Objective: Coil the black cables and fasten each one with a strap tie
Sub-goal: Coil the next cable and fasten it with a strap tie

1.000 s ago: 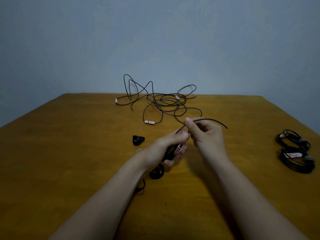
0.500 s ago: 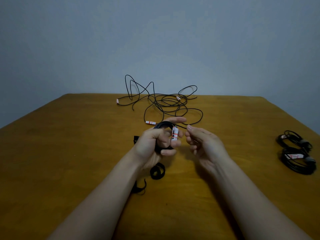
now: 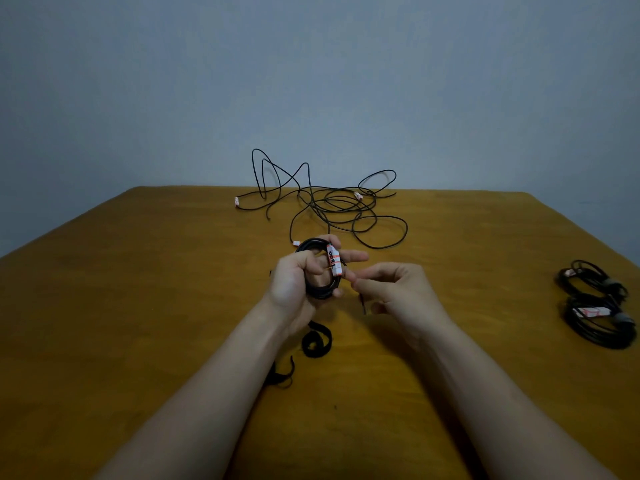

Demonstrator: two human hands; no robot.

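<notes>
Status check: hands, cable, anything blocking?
Left hand grips the coil; right hand pinches its tail end. Coil not yet strapped; strap ties lie by the left wrist. Nothing in the way; tangled cables wait at the far edge.

Two hands (image 3: 292, 289) (image 3: 398, 289), one held coil (image 3: 317, 292), two tied coils (image 3: 594, 284) (image 3: 601, 323), two loose strap ties (image 3: 316, 341) (image 3: 282, 374), one cable tangle (image 3: 332, 206).

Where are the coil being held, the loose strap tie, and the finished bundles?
coil (image 3: 320, 294), head view, bottom of its loop
strap tie (image 3: 324, 341), head view, right side of its curl
finished bundles (image 3: 606, 342), head view, near bundle's lower arc
</notes>
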